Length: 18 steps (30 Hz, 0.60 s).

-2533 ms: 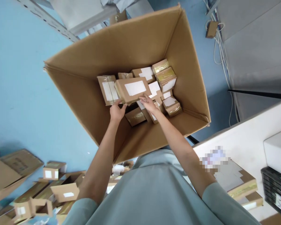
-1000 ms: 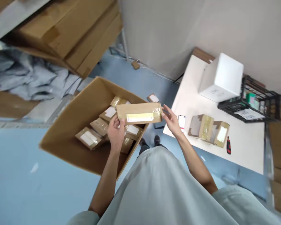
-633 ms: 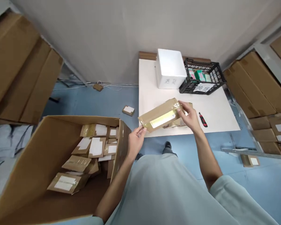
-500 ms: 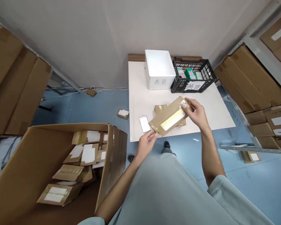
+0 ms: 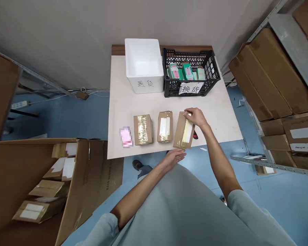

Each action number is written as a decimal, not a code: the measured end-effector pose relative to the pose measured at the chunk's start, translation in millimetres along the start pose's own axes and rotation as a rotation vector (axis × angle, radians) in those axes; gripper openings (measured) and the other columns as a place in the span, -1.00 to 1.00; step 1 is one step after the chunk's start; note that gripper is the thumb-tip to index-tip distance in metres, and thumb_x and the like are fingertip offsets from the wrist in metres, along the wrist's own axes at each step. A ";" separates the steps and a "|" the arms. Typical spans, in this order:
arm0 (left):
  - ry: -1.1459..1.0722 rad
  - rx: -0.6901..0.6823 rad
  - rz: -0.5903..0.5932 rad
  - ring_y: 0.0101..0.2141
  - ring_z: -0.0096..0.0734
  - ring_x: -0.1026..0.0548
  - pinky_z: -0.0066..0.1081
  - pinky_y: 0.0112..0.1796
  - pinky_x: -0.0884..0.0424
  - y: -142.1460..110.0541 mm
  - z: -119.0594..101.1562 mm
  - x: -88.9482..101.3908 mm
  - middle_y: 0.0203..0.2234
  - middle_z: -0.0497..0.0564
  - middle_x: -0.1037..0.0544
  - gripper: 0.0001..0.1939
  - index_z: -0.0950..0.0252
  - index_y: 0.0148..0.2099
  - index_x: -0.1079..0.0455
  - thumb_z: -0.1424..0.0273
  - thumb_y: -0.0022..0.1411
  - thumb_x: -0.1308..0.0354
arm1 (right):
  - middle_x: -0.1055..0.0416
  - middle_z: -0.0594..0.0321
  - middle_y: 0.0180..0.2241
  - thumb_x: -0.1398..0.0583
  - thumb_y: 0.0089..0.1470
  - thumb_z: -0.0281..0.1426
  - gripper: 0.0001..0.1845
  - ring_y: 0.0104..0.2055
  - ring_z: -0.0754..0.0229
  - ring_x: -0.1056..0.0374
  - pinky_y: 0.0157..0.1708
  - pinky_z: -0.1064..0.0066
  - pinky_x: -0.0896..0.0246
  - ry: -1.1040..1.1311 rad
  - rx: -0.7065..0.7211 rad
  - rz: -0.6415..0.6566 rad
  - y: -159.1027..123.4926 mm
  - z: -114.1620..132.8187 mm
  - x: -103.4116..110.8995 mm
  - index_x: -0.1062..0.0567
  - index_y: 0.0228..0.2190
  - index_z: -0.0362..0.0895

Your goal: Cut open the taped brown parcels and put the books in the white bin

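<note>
A taped cardboard box with a white label rests near the front edge of the white table. My right hand grips its far end, thumb on the top face. Just under its near end is my left hand, fingers stretched out and holding nothing; whether it touches the box I cannot tell. To the left stand a smaller labelled box and another box with shiny tape across its top. A small red and black item peeks out on the right.
Behind the boxes are a white bin and a black crate holding green and pink packets. A large carton of parcels stands at the left. A blurred flat item lies on the table's left. Shelving with cartons is at the right.
The labelled box, tilted between both hands before, now sits on the table beside two other boxes. My left hand has let go of its corner. The view has shifted rightward.
</note>
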<state>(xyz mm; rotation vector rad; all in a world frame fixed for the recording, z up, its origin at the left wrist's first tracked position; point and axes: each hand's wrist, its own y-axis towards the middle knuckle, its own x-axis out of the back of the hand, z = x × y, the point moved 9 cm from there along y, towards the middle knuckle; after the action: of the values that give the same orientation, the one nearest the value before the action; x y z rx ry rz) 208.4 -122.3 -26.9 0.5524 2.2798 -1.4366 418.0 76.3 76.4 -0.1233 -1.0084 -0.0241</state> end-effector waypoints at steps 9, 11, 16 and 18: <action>0.005 0.061 -0.194 0.26 0.04 -0.66 -0.07 0.41 -0.45 46.0 -5.5 15.6 0.32 0.32 -0.62 -0.68 0.32 -0.07 -0.63 0.41 0.16 -0.60 | -0.47 -0.06 0.45 -0.12 0.38 -0.45 -0.38 0.51 -0.16 -0.35 0.59 -0.08 -0.07 -0.043 -0.017 0.268 44.7 -26.0 -122.3 -0.52 0.39 -0.22; 0.021 0.038 -0.171 0.22 0.03 -0.68 -0.04 0.41 -0.45 33.4 -17.6 27.0 0.30 0.27 -0.65 -0.64 0.29 -0.01 -0.67 0.36 0.16 -0.61 | -0.38 -0.08 0.51 -0.12 0.38 -0.43 -0.34 0.60 -0.17 -0.22 0.65 -0.13 0.07 -0.024 -0.019 0.257 42.6 -29.2 -132.1 -0.46 0.43 -0.25; 0.201 -0.343 -0.226 0.22 -0.05 -0.68 -0.04 0.37 -0.51 -26.2 -100.9 107.0 0.33 0.21 -0.64 -0.52 0.24 0.22 -0.65 0.11 0.37 -0.44 | -0.08 -0.22 0.64 -0.12 0.46 -0.21 -0.24 0.70 -0.21 0.05 0.66 -0.15 0.07 0.058 -0.141 0.051 1.9 -54.3 -125.2 -0.29 0.52 -0.31; 0.326 -0.490 -0.482 0.25 -0.08 -0.66 -0.04 0.38 -0.50 -53.3 -139.7 165.7 0.32 0.20 -0.65 -0.51 0.25 0.30 -0.59 0.13 0.46 -0.34 | -0.09 -0.24 0.62 -0.12 0.47 -0.09 -0.18 0.70 -0.22 0.06 0.64 -0.19 0.03 0.112 -0.227 -0.042 -30.2 -68.4 -119.5 -0.24 0.54 -0.27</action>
<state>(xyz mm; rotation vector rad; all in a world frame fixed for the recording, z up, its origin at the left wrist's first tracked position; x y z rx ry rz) 24.5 3.7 -16.6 0.0853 3.0426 -0.9423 409.5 34.1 -57.8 -0.3051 -0.8942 -0.1819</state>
